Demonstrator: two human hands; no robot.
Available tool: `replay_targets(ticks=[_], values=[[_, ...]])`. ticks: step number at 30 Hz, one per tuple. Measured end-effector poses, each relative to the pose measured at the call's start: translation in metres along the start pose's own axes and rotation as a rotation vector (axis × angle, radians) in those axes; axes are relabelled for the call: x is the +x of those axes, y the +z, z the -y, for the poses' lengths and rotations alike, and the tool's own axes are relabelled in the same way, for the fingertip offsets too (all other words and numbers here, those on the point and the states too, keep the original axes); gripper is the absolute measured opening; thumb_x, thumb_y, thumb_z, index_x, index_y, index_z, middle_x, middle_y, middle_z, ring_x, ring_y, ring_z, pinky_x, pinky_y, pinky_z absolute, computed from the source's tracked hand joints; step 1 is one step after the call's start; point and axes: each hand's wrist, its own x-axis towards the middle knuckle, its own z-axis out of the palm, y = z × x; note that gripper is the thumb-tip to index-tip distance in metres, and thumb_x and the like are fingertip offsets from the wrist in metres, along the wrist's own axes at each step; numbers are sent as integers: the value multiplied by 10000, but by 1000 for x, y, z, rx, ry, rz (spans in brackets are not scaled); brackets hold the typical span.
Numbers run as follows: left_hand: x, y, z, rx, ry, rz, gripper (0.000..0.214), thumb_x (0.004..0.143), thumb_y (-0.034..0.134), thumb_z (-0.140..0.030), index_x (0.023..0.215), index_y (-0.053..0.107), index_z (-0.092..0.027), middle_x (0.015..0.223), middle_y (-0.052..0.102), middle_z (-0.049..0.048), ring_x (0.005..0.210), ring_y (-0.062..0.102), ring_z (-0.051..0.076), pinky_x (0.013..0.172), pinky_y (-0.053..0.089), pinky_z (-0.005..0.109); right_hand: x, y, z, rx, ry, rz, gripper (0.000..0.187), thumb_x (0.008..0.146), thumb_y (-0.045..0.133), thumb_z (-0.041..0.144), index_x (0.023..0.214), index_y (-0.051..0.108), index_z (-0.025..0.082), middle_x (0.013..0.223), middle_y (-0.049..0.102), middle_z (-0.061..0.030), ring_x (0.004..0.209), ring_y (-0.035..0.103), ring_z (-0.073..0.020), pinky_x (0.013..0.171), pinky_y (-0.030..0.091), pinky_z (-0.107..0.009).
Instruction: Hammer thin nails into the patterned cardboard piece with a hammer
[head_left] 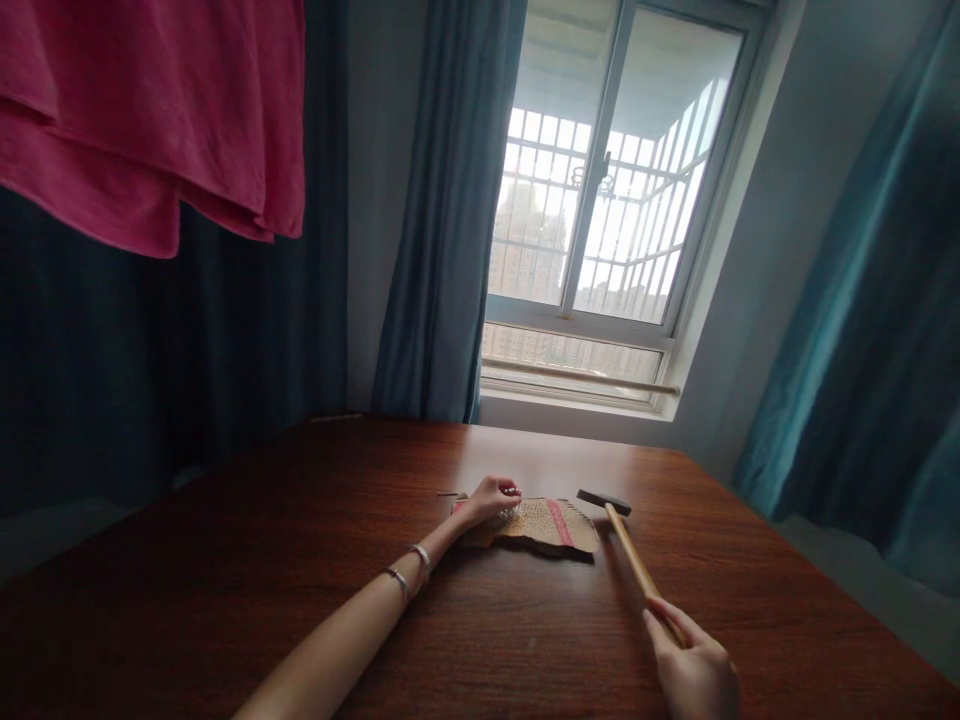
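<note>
My right hand is wrapped round the wooden handle of a hammer, whose dark metal head is at the far end, just right of a piece of cardboard. The brown cardboard has an uneven edge, a pink stripe and many small dots on its surface. My left hand is over the cardboard's left part, fingers pinched together. Small shiny bits show at and below the fingertips, too small to name. Two bracelets circle the left wrist.
The cardboard lies on a brown wooden table. A thin dark object lies near its left end. Behind are a barred window and blue curtains. A pink cloth hangs at upper left.
</note>
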Motion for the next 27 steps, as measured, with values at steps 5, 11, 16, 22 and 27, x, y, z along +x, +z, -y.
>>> replay_targets(ticks=[5, 11, 16, 22, 27], values=[[0, 0, 0, -3, -11, -5, 242, 636, 578, -284, 736, 679, -88, 663, 637, 28, 628, 534, 127, 556, 354, 195, 2, -1, -6, -30, 4, 30, 336, 618, 587, 446, 838, 712, 225, 866, 710, -80, 814, 633, -279, 717, 466, -318], [-2, -1, -5, 7, -13, 10, 235, 644, 571, -279, 739, 677, -92, 682, 643, 30, 649, 540, 132, 565, 359, 193, 3, 2, -6, -87, -12, 30, 304, 628, 565, 450, 810, 717, 259, 847, 711, -67, 806, 631, -277, 698, 461, -325], [-2, -2, -7, 18, -17, 3, 233, 644, 576, -284, 736, 680, -97, 685, 646, 26, 659, 547, 138, 575, 365, 198, 2, 2, -3, -127, -30, 2, 295, 620, 559, 445, 806, 716, 278, 770, 712, -65, 747, 637, -271, 656, 461, -323], [-1, -2, -7, -2, -22, 11, 271, 638, 606, -330, 761, 675, -98, 706, 650, 36, 671, 558, 144, 588, 383, 207, 3, 0, -5, -300, -97, 25, 447, 666, 492, 440, 1044, 655, 264, 776, 698, -93, 715, 630, -299, 643, 452, -371], [0, -4, -9, -15, -23, -27, 394, 670, 585, -444, 862, 662, -109, 728, 644, 48, 674, 554, 151, 598, 389, 223, 14, 4, -30, -325, -178, 50, 486, 687, 464, 428, 1103, 623, 234, 892, 679, -117, 829, 620, -314, 721, 456, -393]])
